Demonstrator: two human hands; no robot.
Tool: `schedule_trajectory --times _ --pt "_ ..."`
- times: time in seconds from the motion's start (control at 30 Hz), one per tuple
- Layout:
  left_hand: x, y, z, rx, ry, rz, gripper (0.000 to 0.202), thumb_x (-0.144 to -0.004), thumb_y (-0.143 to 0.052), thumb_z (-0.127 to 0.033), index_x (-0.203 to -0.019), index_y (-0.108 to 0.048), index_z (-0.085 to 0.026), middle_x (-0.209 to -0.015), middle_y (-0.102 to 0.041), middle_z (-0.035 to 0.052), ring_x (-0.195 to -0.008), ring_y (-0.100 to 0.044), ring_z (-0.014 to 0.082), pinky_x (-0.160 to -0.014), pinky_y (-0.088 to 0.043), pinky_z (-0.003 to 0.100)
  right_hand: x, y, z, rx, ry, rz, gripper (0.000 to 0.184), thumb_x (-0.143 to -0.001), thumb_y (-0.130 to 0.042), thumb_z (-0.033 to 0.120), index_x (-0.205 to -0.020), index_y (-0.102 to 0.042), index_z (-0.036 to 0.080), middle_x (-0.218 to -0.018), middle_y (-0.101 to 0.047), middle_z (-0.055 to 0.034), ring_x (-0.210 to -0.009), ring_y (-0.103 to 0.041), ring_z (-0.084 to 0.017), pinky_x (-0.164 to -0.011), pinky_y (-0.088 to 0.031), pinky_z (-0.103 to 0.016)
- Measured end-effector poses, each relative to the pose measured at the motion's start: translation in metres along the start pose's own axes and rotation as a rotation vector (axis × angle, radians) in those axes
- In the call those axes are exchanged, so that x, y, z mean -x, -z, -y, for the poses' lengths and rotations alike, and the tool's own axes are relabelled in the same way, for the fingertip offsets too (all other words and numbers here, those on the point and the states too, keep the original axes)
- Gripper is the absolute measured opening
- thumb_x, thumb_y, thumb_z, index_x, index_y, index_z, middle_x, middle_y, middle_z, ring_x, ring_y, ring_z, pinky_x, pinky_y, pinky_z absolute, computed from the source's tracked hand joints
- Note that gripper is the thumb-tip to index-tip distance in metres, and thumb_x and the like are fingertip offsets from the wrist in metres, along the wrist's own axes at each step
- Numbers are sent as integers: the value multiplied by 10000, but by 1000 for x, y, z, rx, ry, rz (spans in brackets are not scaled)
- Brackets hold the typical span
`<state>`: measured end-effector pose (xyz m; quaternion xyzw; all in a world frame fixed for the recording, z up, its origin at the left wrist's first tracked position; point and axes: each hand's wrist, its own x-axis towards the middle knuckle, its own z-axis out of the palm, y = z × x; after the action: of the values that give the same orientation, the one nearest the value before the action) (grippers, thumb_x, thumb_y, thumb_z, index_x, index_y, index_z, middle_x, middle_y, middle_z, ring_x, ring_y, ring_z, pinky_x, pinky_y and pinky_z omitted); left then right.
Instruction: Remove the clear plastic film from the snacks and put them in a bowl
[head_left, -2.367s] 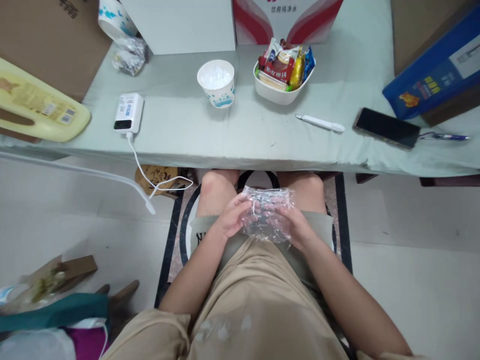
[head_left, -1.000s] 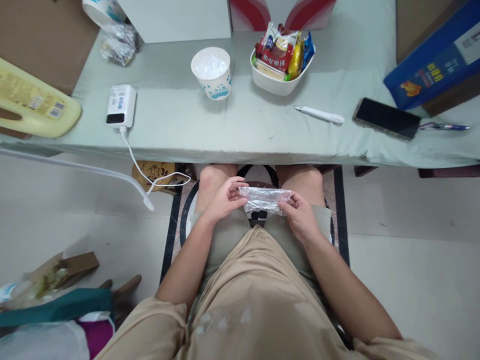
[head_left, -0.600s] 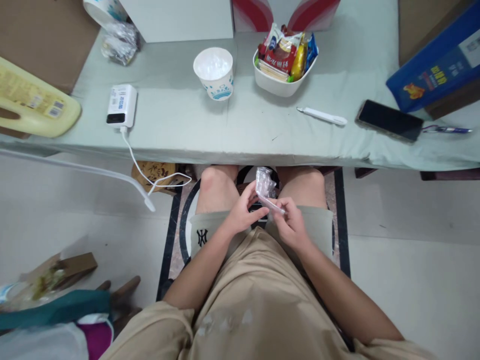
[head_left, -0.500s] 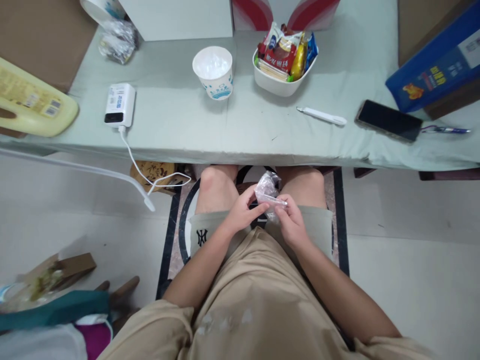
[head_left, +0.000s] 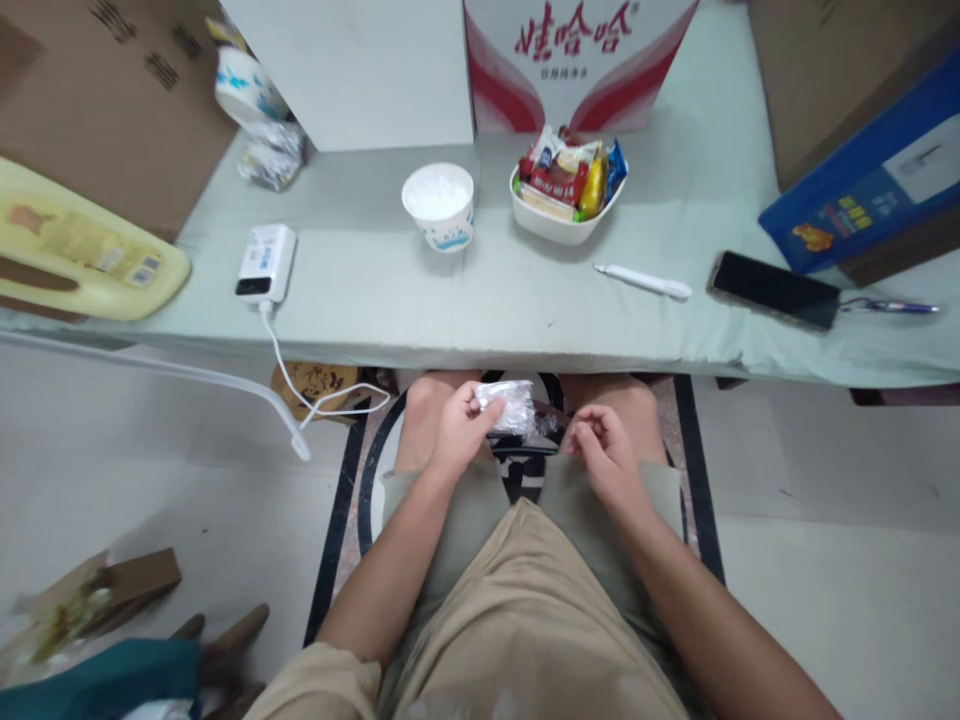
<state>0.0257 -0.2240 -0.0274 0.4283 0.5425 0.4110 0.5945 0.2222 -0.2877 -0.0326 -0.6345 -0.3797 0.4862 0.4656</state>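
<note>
Above my lap, my left hand [head_left: 466,428] is closed on a crinkled clear plastic wrapper [head_left: 514,408], thumb on top and fingers beneath. The wrapper looks flattened, with a loose see-through end trailing to the right. Beside that end is my right hand [head_left: 606,452], its fingers curled in against the thumb. Whether it pinches a bit of the film cannot be made out. On the table ahead stand a paper cup [head_left: 441,208] with something whitish inside and a white bowl [head_left: 559,222] filled with packaged snacks.
A white craft-knife-like tool [head_left: 643,281], a phone [head_left: 774,290] and a pen [head_left: 892,307] lie on the right of the table. At left are a white power bank [head_left: 266,264] with its cable and a yellow jug [head_left: 97,245]. Boxes [head_left: 577,70] line the back.
My right hand has come away from the wrapper, to the right. My left hand keeps the wrapper, now spread flatter. The head view has tilted up, showing more of the boxes.
</note>
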Motion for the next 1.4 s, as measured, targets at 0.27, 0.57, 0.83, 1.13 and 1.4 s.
schedule_trajectory --times 0.27,0.57,0.83,1.13,1.4 --pt "-131 47 -116 -694 -752 -597 176 -838 -680 -280 -774 -533 -207 -828 -542 24 -836 -556 174 -767 -451 292 -5 19 -13 42 -22 44 353 -880 -570 578 -871 -552 225 -684 -581 4 -593 -580 -169 -586 -482 -305" --pt "-234 30 -175 -1449 -492 -136 101 -788 -584 -127 -819 -639 -205 -949 -692 95 -949 -639 266 -823 -452 355 5 24 -37 205 -8 136 395 -945 -473 583 -854 -592 218 -663 -595 -12 -626 -587 -187 -598 -456 -297" --pt "-236 45 -176 -1505 -403 6 446 -794 -684 -303 -1225 -636 -199 -1198 -694 118 -1094 -637 276 -915 -474 348 3 21 -31 310 98 167 349 -957 -462 519 -831 -616 233 -638 -624 -16 -589 -610 -211 -579 -469 -324" --pt "-262 31 -173 -1745 -298 20 364 -841 -647 -364 -1135 -713 -160 -1235 -682 171 -1238 -581 371 -995 -447 434 5 17 -28 375 191 146 287 -949 -477 440 -801 -629 246 -644 -655 -20 -581 -634 -221 -551 -478 -325" --pt "-255 33 -167 -1749 -421 -5 388 -876 -566 -248 -1250 -662 -203 -1369 -578 181 -1335 -489 372 -1009 -434 479 -64 27 30 521 322 187 199 -929 -521 363 -851 -669 256 -712 -688 -29 -636 -625 -218 -607 -478 -323"
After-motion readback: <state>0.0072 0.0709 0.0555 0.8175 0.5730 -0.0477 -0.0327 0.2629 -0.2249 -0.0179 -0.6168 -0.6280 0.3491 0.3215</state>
